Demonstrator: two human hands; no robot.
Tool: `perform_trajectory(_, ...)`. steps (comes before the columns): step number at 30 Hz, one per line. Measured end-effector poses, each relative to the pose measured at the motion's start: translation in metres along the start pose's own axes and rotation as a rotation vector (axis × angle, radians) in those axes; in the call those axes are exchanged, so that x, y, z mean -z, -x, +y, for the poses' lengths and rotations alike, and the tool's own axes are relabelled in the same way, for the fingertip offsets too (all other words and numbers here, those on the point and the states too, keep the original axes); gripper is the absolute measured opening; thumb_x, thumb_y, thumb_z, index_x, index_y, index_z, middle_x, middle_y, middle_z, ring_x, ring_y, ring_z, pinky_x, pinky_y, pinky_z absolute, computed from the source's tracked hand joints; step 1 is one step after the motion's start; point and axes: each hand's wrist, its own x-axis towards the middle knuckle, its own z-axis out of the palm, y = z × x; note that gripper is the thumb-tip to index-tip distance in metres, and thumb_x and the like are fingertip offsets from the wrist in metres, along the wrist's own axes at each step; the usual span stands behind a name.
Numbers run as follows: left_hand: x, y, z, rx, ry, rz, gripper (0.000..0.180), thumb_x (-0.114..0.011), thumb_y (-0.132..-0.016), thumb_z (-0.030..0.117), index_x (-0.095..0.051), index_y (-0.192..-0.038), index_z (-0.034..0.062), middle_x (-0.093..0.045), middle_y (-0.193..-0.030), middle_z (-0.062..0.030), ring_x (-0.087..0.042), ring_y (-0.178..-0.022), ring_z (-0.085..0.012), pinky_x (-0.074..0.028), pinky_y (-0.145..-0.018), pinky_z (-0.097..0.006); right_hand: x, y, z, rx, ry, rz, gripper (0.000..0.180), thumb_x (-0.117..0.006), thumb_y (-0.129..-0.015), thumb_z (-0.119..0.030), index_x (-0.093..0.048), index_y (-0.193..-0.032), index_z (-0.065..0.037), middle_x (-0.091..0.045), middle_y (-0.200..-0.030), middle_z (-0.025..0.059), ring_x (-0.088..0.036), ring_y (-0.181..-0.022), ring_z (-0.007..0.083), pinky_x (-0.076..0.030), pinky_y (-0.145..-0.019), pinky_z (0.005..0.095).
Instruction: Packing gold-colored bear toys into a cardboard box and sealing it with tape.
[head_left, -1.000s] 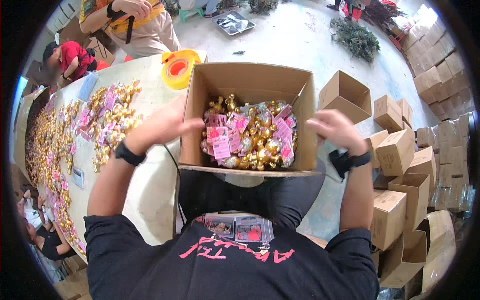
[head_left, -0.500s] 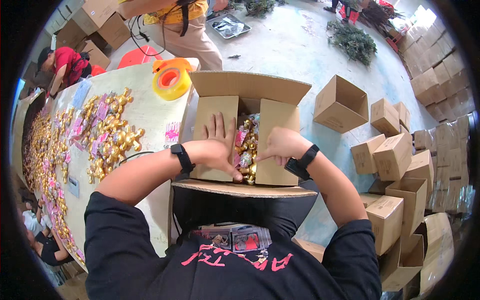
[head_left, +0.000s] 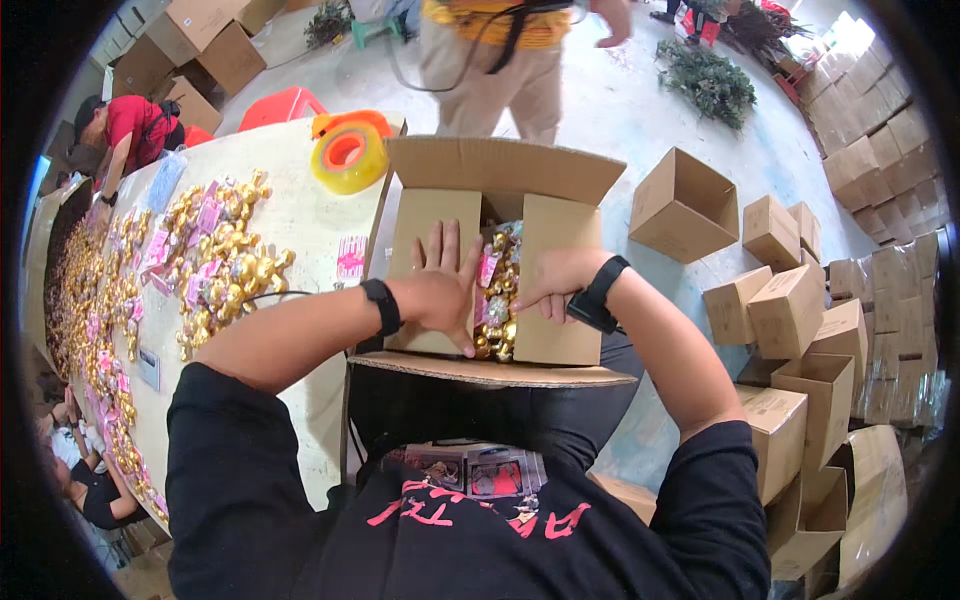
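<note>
A brown cardboard box [head_left: 505, 170] rests against my lap at the table's edge, filled with gold and pink wrapped ornaments [head_left: 497, 300] that show through the gap between its two side flaps. My left hand [head_left: 440, 285] lies flat with fingers spread on the left flap. My right hand [head_left: 555, 285] presses down the right flap, its fingers curled at the flap's inner edge. The far flap stands up and the near flap hangs toward me. Both wrists carry black bands.
A yellow tape roll [head_left: 348, 158] sits on the pale table [head_left: 300, 220] beside heaps of gold ornaments [head_left: 215, 260]. Open cardboard boxes [head_left: 790, 300] are stacked on the floor at right. One person [head_left: 500, 50] stands beyond the box, another in red [head_left: 130, 130] bends at far left.
A second ago both hands held the open box's sides with all ornaments showing. They have since folded the left and right flaps inward and now press on them.
</note>
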Motion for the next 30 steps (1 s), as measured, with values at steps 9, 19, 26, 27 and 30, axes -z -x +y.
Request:
perform_trajectory(9, -0.008, -0.008, -0.003, -0.008, 0.022, -0.004, 0.171, -0.092, -0.048, 0.07, 0.015, -0.159, -0.0042, 0.018, -0.157, -0.0471, 0.019, -0.145, -0.0646, -0.001, -0.113, -0.077, 0.003, -0.003, -0.017, -0.166, 0.033, -0.028, 0.069, -0.083, -0.077, -0.061, -0.073, -0.08, 0.008, -0.071, -0.07, 0.0184, -0.069, -0.058, 0.0245, -0.056, -0.053, 0.0346)
perform_trajectory(19, 0.007, -0.003, 0.003, 0.047, -0.031, -0.012, 0.168, -0.089, -0.051, 0.072, 0.015, -0.157, -0.0066, 0.017, -0.156, -0.0477, 0.017, -0.146, -0.0643, -0.006, -0.115, -0.076, 0.01, -0.029, -0.015, -0.299, 0.024, -0.12, 0.077, -0.081, -0.077, -0.063, -0.072, -0.087, 0.012, -0.071, -0.075, 0.0227, -0.071, -0.064, 0.0307, -0.059, -0.058, 0.0421)
perform_trajectory(26, 0.028, 0.04, 0.001, -0.319, 0.22, -0.363, 0.14, -0.054, -0.083, 0.085, 0.009, -0.153, -0.0184, 0.006, -0.161, -0.0436, 0.001, -0.155, -0.0477, -0.016, -0.126, -0.047, -0.006, -0.007, -0.005, -0.015, 0.008, 0.141, 0.063, -0.078, -0.085, -0.054, -0.073, -0.08, 0.008, -0.072, -0.068, 0.0189, -0.068, -0.054, 0.0261, -0.055, -0.051, 0.0367)
perform_trajectory(27, 0.032, 0.047, 0.0, -0.349, 0.218, -0.416, 0.134, -0.054, -0.088, 0.08, 0.011, -0.152, -0.0193, 0.004, -0.162, -0.0422, -0.001, -0.156, -0.0429, -0.015, -0.127, -0.04, -0.007, -0.007, -0.002, -0.015, 0.016, 0.152, 0.063, -0.078, -0.085, -0.054, -0.073, -0.08, 0.008, -0.072, -0.068, 0.0189, -0.068, -0.054, 0.0261, -0.055, -0.051, 0.0367)
perform_trajectory(30, 0.026, 0.06, -0.014, -0.505, 0.154, -0.375, 0.102, -0.067, -0.089, 0.063, -0.029, -0.147, -0.0112, -0.036, -0.149, -0.0374, -0.037, -0.143, -0.0432, -0.036, -0.114, -0.045, -0.009, -0.011, 0.002, 0.03, -0.049, 0.179, 0.061, -0.075, -0.088, -0.052, -0.072, -0.072, 0.006, -0.072, -0.067, 0.0157, -0.068, -0.054, 0.0231, -0.054, -0.051, 0.0351)
